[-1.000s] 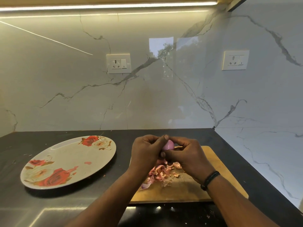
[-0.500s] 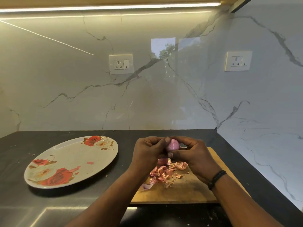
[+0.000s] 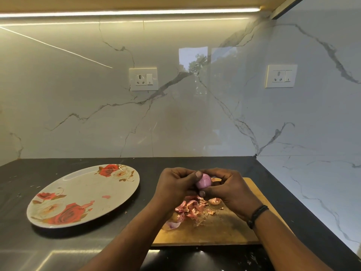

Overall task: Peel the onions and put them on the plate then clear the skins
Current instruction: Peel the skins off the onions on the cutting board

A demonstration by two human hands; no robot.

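A small pink peeled onion (image 3: 204, 181) is held above the wooden cutting board (image 3: 224, 231). My left hand (image 3: 175, 184) grips it from the left, thumb on top. From the right, my right hand (image 3: 228, 189) curls its fingers round it. A heap of pink and brown onion skins (image 3: 192, 210) lies on the board under my hands. To the left, the oval plate (image 3: 64, 184) with red roses sits on the black counter and carries only a tiny pink scrap.
Marble walls close the counter at the back and on the right, with two sockets (image 3: 143, 79) (image 3: 281, 75). Small skin flakes are scattered on the black counter (image 3: 29, 173) near the plate. The counter's front edge is close to my arms.
More of the onion shows between my fingers now, turned slightly and lifted a little. The view has shifted a bit. Plate and skins have stayed put.
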